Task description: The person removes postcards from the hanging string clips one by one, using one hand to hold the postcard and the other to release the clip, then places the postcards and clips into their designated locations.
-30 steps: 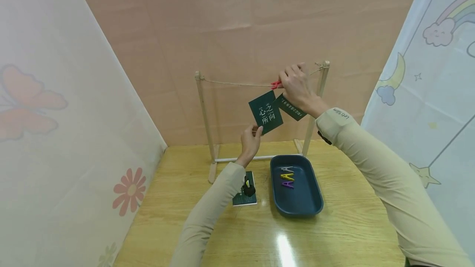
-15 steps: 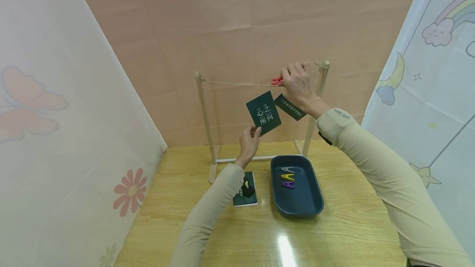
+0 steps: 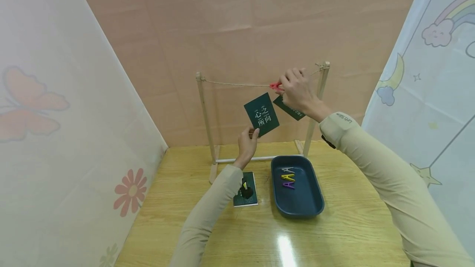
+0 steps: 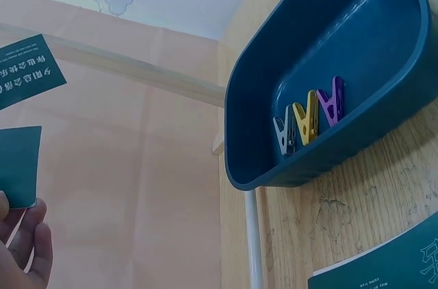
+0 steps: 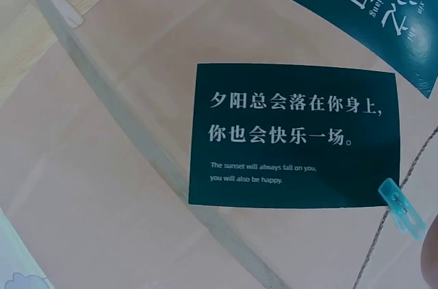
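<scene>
My left hand [image 3: 246, 147] pinches the lower corner of a dark green card [image 3: 262, 114] with white characters, thumb in front. The card is held tilted, below the string [image 3: 237, 84] and apart from it. My right hand [image 3: 297, 92] is up at the string, gripping a red clothespin [image 3: 275, 87] whose jaws point left. Below that hand hangs a second green card [image 3: 287, 108], partly covered by it. In the right wrist view a teal clothespin [image 5: 402, 208] clips this card's corner to the string; only a sliver of the hand shows there.
A wooden frame [image 3: 206, 114] carries the string between two posts. On the table, a dark blue tray [image 3: 298, 207] holds grey, yellow and purple clothespins [image 4: 308, 118]. More green cards [image 3: 252, 199] lie left of it, partly under my left forearm.
My left hand and its card have drifted slightly left and down. The right hand and red clothespin have shifted a little, the clothespin now tilting differently at the string.
</scene>
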`<state>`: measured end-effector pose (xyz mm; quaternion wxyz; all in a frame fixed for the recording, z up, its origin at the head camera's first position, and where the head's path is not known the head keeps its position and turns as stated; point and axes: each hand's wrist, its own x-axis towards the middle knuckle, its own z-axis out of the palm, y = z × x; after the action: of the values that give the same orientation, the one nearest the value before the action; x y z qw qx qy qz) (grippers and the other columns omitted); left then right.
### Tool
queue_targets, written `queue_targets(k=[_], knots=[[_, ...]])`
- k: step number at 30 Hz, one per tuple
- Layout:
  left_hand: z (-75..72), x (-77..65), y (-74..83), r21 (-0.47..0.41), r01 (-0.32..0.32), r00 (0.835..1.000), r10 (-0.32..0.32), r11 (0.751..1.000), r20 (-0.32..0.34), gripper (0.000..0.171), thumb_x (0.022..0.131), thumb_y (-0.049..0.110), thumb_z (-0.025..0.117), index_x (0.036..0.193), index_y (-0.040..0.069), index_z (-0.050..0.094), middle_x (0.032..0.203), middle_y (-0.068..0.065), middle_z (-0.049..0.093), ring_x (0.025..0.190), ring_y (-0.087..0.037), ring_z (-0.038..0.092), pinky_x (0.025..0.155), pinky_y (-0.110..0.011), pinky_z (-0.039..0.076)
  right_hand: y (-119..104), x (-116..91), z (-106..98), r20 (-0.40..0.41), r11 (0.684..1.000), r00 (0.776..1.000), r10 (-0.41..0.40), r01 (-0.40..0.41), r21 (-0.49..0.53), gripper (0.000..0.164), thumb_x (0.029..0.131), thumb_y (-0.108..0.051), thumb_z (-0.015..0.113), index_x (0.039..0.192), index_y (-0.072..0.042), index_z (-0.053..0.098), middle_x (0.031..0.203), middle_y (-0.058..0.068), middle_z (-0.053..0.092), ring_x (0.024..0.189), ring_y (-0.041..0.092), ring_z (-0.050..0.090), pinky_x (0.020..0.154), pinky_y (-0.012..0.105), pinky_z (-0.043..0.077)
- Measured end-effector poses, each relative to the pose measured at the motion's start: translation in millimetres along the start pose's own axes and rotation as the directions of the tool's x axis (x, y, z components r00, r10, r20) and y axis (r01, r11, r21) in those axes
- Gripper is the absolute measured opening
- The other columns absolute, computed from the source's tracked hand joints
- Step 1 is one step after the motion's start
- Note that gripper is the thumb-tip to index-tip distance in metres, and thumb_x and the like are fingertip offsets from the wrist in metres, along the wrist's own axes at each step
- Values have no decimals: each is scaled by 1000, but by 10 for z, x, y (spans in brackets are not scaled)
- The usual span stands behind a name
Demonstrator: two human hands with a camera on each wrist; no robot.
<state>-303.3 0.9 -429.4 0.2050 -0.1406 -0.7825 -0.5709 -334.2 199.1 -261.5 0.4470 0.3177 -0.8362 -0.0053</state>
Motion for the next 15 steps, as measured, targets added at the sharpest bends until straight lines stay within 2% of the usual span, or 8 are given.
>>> queue_targets(k=[7,15], knots=[[-23,-13,-10,1,-9,1000,9,1000,-3,16,101,9,58,104,-4,67,93,-14,68,80,-23,68,72,-33,56,-5,-51,20,41,999,998,-38,38,8,26,87,-15,76,98,5,63,89,17,52,84,35,44,78,48,34],[-34,-40,-31,-3,-20,1000,20,1000,-8,13,101,6,58,103,-3,66,93,-14,68,80,-25,67,73,-34,56,-8,-89,59,-16,996,997,-81,81,24,21,89,-13,73,99,5,66,92,18,57,82,36,48,76,48,38]])
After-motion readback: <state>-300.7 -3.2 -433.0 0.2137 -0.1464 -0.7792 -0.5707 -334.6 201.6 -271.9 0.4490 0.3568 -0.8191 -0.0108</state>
